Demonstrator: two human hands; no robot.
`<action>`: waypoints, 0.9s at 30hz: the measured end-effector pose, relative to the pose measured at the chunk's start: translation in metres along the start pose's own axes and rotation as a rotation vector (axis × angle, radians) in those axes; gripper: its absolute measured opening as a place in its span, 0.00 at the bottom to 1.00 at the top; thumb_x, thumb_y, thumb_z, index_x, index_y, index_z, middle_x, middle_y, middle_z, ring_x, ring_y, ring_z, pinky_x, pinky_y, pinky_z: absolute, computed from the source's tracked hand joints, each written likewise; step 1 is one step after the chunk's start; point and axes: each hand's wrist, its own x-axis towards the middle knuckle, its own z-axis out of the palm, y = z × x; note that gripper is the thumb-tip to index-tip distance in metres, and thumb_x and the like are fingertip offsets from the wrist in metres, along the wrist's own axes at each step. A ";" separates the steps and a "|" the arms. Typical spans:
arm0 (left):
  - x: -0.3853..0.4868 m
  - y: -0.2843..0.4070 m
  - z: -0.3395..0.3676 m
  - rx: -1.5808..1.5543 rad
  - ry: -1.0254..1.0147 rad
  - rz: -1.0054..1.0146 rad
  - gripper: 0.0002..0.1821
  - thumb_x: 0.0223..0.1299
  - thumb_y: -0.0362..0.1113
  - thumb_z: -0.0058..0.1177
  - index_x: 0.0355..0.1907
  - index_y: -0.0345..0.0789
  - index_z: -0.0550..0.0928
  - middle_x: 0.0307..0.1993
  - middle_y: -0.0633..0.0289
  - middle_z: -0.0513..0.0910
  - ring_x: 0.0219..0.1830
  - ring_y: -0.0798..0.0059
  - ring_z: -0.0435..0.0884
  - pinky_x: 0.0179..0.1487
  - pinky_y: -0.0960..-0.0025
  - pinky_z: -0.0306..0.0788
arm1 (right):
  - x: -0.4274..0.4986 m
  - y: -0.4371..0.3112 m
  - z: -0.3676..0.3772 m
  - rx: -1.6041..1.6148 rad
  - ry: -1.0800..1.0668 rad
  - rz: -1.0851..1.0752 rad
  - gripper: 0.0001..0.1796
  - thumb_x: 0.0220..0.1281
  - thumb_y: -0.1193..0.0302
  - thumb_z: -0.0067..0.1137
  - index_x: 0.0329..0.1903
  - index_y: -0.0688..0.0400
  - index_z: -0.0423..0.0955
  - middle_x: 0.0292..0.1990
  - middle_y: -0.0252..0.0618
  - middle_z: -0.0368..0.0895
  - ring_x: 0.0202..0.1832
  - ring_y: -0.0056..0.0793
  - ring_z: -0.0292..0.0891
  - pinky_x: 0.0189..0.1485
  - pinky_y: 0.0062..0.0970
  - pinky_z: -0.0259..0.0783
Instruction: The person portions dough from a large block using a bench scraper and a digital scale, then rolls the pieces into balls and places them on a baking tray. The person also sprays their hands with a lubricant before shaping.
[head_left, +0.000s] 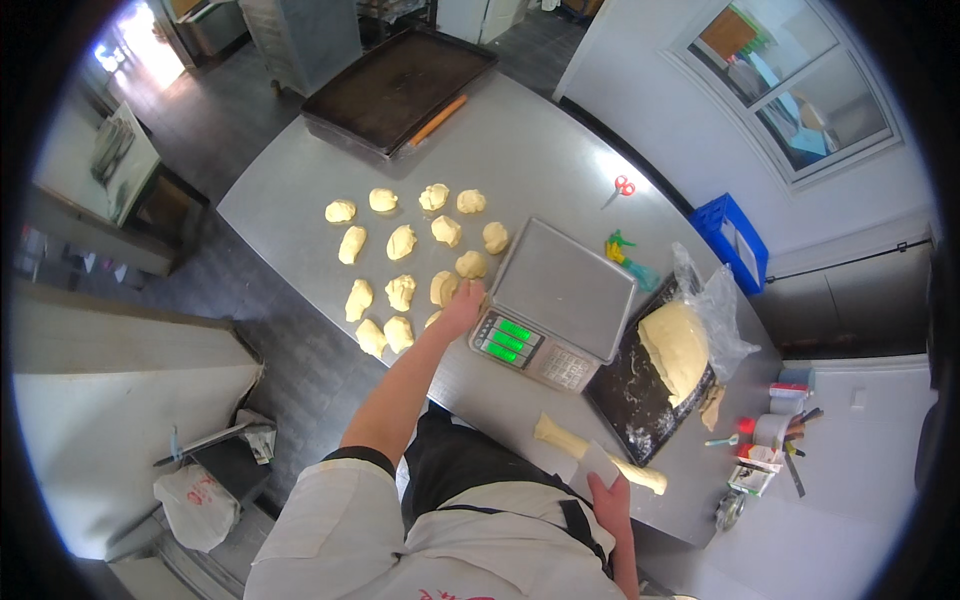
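My left hand reaches over the steel table, close to the left edge of the digital scale. Its fingers touch a dough piece that they mostly cover; whether they grip it is hard to see. Several pale yellow dough pieces lie in loose rows to the left of the scale. My right hand holds a flat dough scraper across a long dough strip near the front of the table. The scale's platform carries nothing, and its display is lit green.
A large dough mass sits on a floured black tray, with a clear plastic bag beside it. Farther off are a spray bottle, red-handled scissors, a blue crate and dark baking trays.
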 end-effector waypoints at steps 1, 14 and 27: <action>-0.002 -0.002 -0.001 0.269 -0.024 0.116 0.34 0.90 0.54 0.40 0.86 0.37 0.69 0.79 0.38 0.76 0.80 0.37 0.73 0.84 0.47 0.64 | 0.000 -0.002 0.000 -0.002 -0.002 -0.002 0.21 0.78 0.66 0.66 0.64 0.68 0.85 0.51 0.53 0.95 0.54 0.43 0.92 0.61 0.42 0.81; 0.025 0.149 -0.128 0.569 0.274 0.462 0.39 0.80 0.45 0.59 0.90 0.47 0.67 0.82 0.50 0.75 0.75 0.46 0.78 0.79 0.42 0.73 | -0.003 -0.004 -0.006 0.029 0.016 0.027 0.19 0.78 0.67 0.65 0.62 0.66 0.84 0.49 0.54 0.94 0.52 0.44 0.91 0.59 0.41 0.82; -0.071 0.112 -0.099 0.117 0.260 0.445 0.44 0.78 0.32 0.59 0.93 0.45 0.61 0.83 0.53 0.75 0.74 0.59 0.82 0.75 0.59 0.78 | 0.008 -0.004 -0.006 0.019 0.035 0.013 0.19 0.78 0.66 0.65 0.60 0.67 0.84 0.47 0.58 0.93 0.52 0.51 0.91 0.58 0.44 0.82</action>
